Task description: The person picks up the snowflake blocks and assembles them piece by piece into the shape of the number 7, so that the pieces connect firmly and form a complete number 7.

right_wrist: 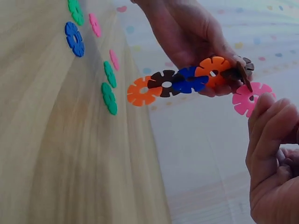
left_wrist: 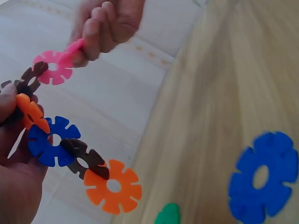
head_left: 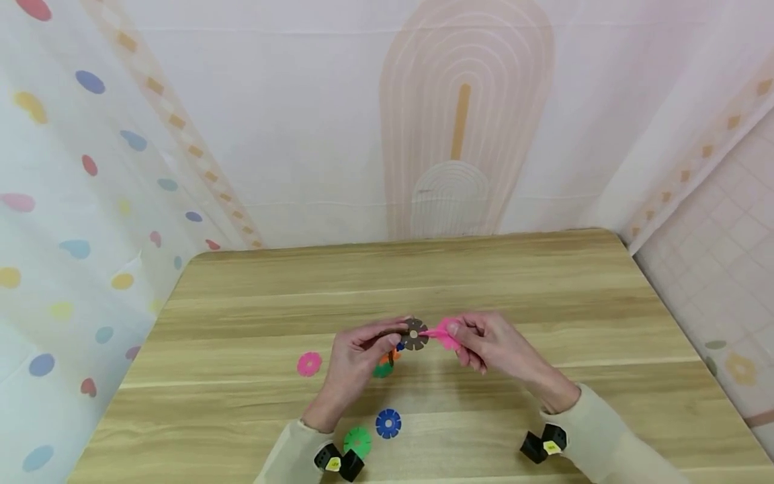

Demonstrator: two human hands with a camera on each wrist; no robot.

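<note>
My left hand [head_left: 353, 359] grips a chain of slotted discs [right_wrist: 187, 81] above the table [head_left: 544, 289]. My right hand [head_left: 492, 343] pinches a pink disc [left_wrist: 53, 67] against the chain's brown end disc [head_left: 414, 334], between both hands. A blue disc [head_left: 388, 423] lies just below my left hand.

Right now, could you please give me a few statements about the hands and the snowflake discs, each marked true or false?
1. The left hand holds a chain of linked discs. True.
2. The right hand rests flat on the table. False: it pinches a pink disc in the air.
3. A loose blue disc lies on the table. True.
4. The chain's free end is a green disc. False: it ends in an orange disc.
5. A loose pink disc lies left of the left hand. True.
</note>
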